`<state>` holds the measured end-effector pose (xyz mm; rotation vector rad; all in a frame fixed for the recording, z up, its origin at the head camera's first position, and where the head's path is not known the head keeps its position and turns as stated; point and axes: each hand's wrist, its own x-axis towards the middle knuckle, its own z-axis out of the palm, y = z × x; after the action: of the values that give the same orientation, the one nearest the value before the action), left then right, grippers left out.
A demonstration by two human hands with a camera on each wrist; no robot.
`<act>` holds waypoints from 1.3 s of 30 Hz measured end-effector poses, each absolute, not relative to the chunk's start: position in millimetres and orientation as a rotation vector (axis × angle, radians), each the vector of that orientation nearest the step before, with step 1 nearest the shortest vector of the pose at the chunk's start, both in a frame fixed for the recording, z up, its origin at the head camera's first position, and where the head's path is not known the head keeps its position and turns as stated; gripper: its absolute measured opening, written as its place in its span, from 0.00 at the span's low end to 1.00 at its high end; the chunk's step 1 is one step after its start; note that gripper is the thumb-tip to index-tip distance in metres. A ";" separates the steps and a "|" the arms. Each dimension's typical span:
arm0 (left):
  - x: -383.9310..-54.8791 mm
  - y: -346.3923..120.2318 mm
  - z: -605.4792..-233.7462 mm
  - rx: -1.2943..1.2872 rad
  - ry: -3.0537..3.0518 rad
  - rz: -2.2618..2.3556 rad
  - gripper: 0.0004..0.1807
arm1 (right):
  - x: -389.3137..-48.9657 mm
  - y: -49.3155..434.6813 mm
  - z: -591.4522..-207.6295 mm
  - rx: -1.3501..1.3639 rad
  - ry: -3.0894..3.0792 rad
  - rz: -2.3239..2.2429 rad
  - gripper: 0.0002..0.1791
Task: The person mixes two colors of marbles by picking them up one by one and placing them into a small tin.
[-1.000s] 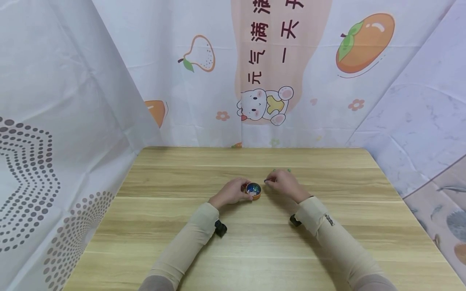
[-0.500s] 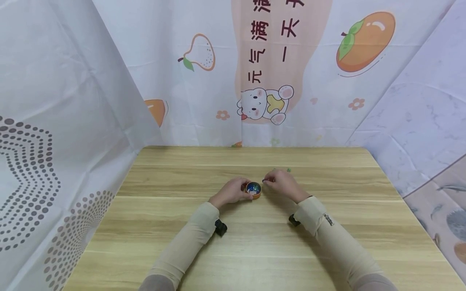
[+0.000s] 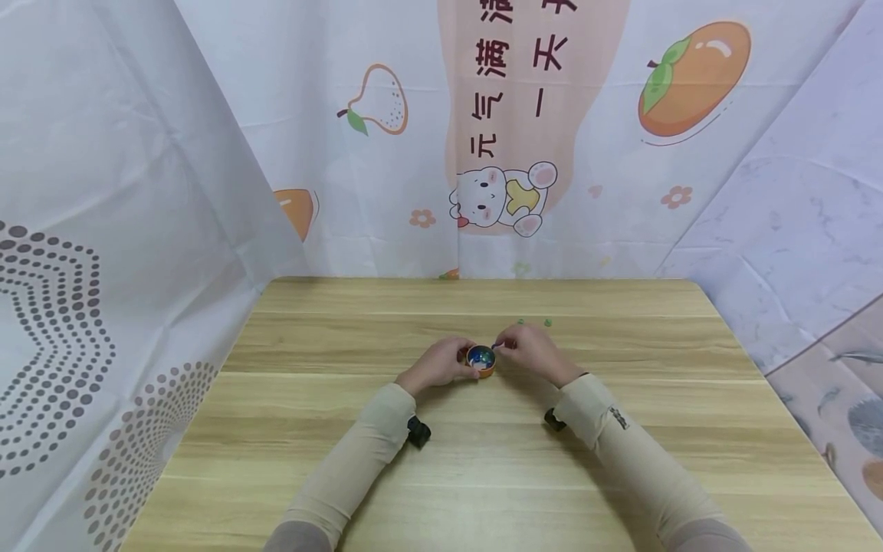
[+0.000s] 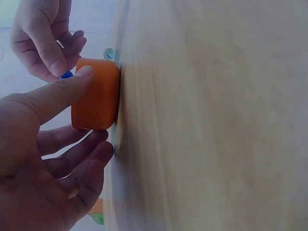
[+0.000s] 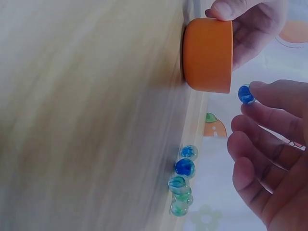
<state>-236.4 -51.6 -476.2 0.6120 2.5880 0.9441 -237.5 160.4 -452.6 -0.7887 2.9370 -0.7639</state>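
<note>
Gripping a small round orange cup [image 5: 208,55] in the fingers of the left hand [image 3: 443,363], upright on the pale wood-grain tabletop [image 3: 455,475]. Pinching a small blue glass marble [image 5: 246,95] in the fingers of the right hand [image 3: 535,353], raised just right of the cup. Showing shiny blue inside, details unclear. Sharing the tabletop with at least 5 clear marbles [image 5: 185,168] swirled blue or green, including 2 beyond the right hand on the far side.

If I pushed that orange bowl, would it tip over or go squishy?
The orange bowl probably wouldn't tip easily: it stands wider than tall on the table. It's likely stiff, since its wall shows no dent where the left grip touches it. It might slide, as its outside looks smooth.
</note>
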 end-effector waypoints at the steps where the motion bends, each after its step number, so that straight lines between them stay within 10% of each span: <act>1: -236.4 -51.7 -476.1 0.612 2.589 0.942 0.30 | -237.4 159.9 -452.5 -0.799 2.929 -0.773 0.07; 39: -237.7 -52.7 -474.8 0.594 2.585 0.930 0.29 | -244.2 179.1 -454.7 -0.673 2.911 -0.894 0.10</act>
<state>-237.7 -52.7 -474.8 0.5944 2.5847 0.9304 -244.2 179.1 -454.7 -0.6729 2.9106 -0.8941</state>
